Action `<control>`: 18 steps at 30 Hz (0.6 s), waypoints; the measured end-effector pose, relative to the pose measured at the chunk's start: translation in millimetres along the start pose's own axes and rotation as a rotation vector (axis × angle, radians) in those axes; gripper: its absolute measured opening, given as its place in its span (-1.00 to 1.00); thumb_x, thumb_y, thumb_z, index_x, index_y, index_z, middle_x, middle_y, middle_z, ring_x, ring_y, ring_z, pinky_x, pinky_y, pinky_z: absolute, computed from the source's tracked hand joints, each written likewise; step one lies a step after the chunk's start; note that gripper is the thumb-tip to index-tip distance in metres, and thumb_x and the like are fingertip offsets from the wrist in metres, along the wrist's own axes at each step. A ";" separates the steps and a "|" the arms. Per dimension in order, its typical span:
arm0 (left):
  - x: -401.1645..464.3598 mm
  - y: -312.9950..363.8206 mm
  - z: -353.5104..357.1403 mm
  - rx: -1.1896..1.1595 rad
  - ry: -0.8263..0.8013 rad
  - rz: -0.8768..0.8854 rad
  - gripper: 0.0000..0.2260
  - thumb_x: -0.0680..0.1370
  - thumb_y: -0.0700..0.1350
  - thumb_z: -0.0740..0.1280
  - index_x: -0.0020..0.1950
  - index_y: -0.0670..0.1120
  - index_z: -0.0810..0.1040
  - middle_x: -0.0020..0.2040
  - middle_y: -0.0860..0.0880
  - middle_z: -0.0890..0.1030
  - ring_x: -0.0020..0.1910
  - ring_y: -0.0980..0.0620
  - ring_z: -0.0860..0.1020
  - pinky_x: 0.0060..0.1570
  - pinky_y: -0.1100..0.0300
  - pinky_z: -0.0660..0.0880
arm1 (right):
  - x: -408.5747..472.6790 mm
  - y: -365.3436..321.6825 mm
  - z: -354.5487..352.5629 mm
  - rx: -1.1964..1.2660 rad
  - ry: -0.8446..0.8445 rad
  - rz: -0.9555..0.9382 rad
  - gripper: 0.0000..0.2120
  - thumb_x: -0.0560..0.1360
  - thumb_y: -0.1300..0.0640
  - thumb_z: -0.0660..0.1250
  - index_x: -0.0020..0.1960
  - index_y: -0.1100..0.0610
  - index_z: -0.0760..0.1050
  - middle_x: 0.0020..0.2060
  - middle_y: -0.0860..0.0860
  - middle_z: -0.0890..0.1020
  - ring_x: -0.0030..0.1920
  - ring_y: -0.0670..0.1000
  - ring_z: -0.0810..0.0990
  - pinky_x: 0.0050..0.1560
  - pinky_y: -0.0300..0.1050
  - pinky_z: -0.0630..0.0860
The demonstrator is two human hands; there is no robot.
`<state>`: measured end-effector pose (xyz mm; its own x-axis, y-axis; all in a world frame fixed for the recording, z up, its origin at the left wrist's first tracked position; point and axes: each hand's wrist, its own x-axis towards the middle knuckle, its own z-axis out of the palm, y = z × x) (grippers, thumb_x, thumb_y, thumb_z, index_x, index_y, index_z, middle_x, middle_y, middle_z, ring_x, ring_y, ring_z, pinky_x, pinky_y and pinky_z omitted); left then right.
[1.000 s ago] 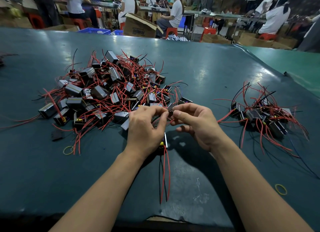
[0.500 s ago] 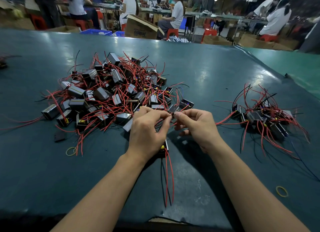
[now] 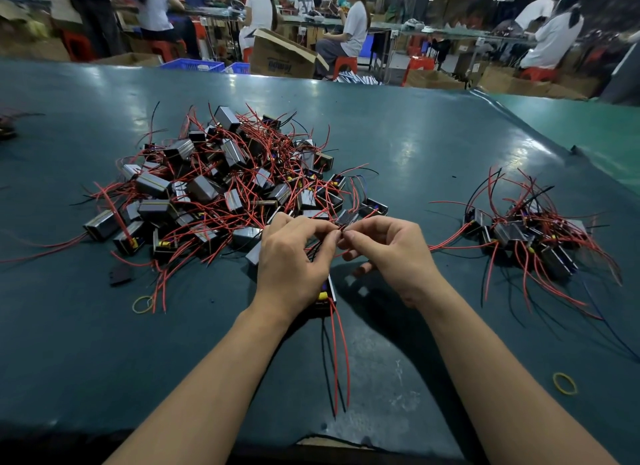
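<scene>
A black box-shaped module [image 3: 325, 296] with a yellow part sits under the heel of my left hand [image 3: 291, 256]. Its red and black wires [image 3: 341, 353] trail toward me across the green table [image 3: 415, 145]. The thumb and forefinger of that hand pinch thin wires at their tips. My right hand [image 3: 391, 253] meets it fingertip to fingertip and pinches the same wires, with its other fingers curled under. What lies between the fingertips is too small to make out.
A large pile of black modules with red wires [image 3: 214, 187] lies just beyond my left hand, and a smaller pile [image 3: 533, 236] lies to the right. Yellow rubber bands lie at the left [image 3: 142, 304] and at the right [image 3: 565, 383]. A flat black piece [image 3: 121, 274] lies beside the large pile. Seated people work at benches beyond the table.
The fingertips of both hands have drawn closer until they touch. The module and its trailing wires stay under my left hand.
</scene>
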<state>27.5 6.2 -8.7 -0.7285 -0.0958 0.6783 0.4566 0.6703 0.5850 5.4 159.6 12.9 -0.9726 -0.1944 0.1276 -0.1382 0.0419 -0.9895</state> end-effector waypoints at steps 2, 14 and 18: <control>-0.2 0.0 -0.2 -0.010 -0.001 -0.016 -0.88 0.51 -0.07 0.39 -0.09 -0.10 0.68 -0.16 0.08 0.65 -0.12 -0.02 0.47 -0.05 -0.10 0.47 | -1.2 0.7 0.3 -0.059 0.009 -0.034 -0.90 0.50 0.31 0.40 -0.15 0.14 0.61 -0.30 0.05 0.70 -0.33 -0.07 0.65 -0.48 -0.24 0.51; -0.2 2.9 -2.9 -0.051 -0.001 -0.005 -0.91 0.50 -0.11 0.42 -0.08 -0.10 0.68 -0.18 0.13 0.60 -0.14 0.00 0.48 -0.08 -0.07 0.49 | -3.0 -0.1 3.4 -0.303 0.070 -0.260 -0.84 0.49 0.27 0.42 -0.15 0.02 0.59 -0.27 0.04 0.69 -0.29 0.08 0.66 -0.41 -0.21 0.54; 0.1 1.7 -2.4 -0.047 -0.012 0.007 -0.94 0.49 -0.14 0.44 -0.08 -0.11 0.69 -0.18 0.10 0.64 -0.15 -0.02 0.48 -0.08 -0.07 0.48 | -2.6 1.2 2.9 -0.337 0.088 -0.288 -0.84 0.49 0.24 0.42 -0.18 0.00 0.57 -0.29 0.03 0.68 -0.31 0.05 0.65 -0.40 -0.24 0.51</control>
<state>29.5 5.6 -6.6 -0.7314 -0.0824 0.6770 0.4845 0.6358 0.6008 8.3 157.4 11.2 -0.8958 -0.1613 0.4142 -0.4445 0.3181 -0.8374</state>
